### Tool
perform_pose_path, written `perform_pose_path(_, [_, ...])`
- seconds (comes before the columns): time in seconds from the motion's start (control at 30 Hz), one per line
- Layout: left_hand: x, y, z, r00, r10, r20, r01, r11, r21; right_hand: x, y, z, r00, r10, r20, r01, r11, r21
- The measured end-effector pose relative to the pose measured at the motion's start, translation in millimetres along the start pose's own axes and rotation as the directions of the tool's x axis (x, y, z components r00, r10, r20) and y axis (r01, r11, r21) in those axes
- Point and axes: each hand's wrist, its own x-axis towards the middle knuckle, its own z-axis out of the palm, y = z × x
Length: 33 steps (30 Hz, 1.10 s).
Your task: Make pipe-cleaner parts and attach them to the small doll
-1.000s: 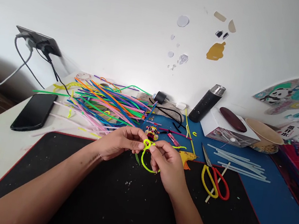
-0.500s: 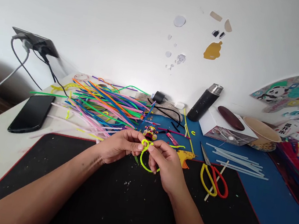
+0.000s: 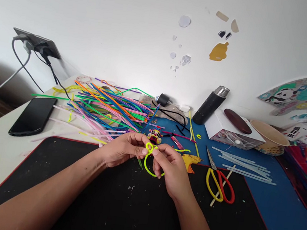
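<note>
A bright yellow-green pipe cleaner [image 3: 148, 169] is pinched between both hands above the black mat. It forms a small loop at the top and a wide curve hanging below. My left hand [image 3: 125, 150] grips the small loop's left side with thumb and forefinger. On the other side, my right hand [image 3: 170, 167] pinches it near the base of that loop, fingers curled. Just behind the fingertips stands a small colourful figure [image 3: 155, 134], its lower part hidden. An orange-yellow glue gun [image 3: 191, 161] lies right of my right hand, partly covered by it.
Many coloured pipe cleaners [image 3: 114, 105] lie piled at the back left, near a black phone [image 3: 33, 116]. On the right are scissors [image 3: 220, 183], translucent glue sticks [image 3: 246, 166], a black flask [image 3: 211, 106] and a white box [image 3: 232, 132]. A black mat [image 3: 128, 210] covers the front.
The small loop at the top looks slightly rounder and more open. Both hands have stayed almost in place, still pinching the pipe cleaner.
</note>
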Motion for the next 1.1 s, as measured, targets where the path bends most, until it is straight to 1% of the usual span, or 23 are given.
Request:
perform_pose_path(0.17, [0,-2,1.8,0.999,0.032,0.015,-0.032,0.999,0.023,-1,-1,1,1.000,0.000,-0.004,0.000,1.000,0.003])
perform_pose_path(0.4, [2,-5,2.6,0.998,0.054,-0.039,-0.054,0.999,-0.002,0,-2,1,1.000,-0.007,-0.006,0.007,1.000,0.006])
perform_pose_path(0.67, [4,-8,3.1,0.996,0.067,-0.057,-0.069,0.997,-0.026,-1,-1,0,1.000,-0.010,-0.014,0.010,1.000,-0.001])
perform_pose_path(0.97, [0,2,5.8,0.996,0.087,-0.028,-0.088,0.996,-0.013,-1,-4,1,1.000,0.010,-0.027,-0.011,1.000,-0.014])
perform_pose_path(1.1, [1,1,4.6,0.997,0.079,-0.026,-0.080,0.997,-0.006,-1,-2,1,1.000,0.005,-0.025,-0.005,1.000,-0.009])
